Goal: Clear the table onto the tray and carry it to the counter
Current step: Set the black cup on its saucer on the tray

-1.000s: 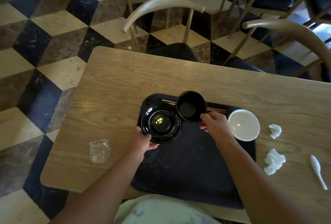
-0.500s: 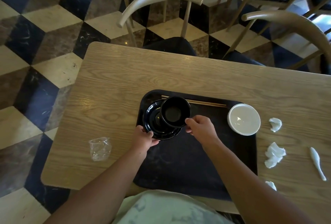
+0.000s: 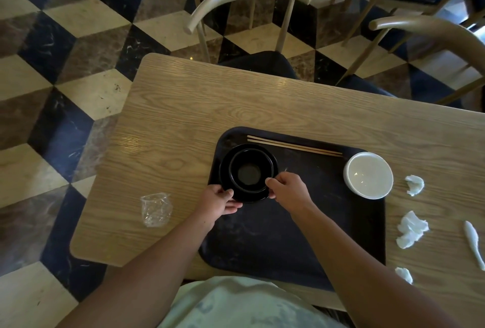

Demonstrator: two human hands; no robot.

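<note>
Black bowl (image 3: 248, 172), formerly held above, is now nested in black plate (image 3: 249, 197) at far left of tray (image 3: 262, 235); bowl rim is pinched by right hand (image 3: 288, 191), plate edge gripped by left hand (image 3: 220, 200).

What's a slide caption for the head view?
Left hand holds the black plate, right hand grips the black bowl nested in it, on the tray.

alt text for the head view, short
The left hand grips a black dish and the right hand pinches the rim of a black bowl nested in it, on a dark tray on a table. Chopsticks and a white bowl share the tray.
</note>
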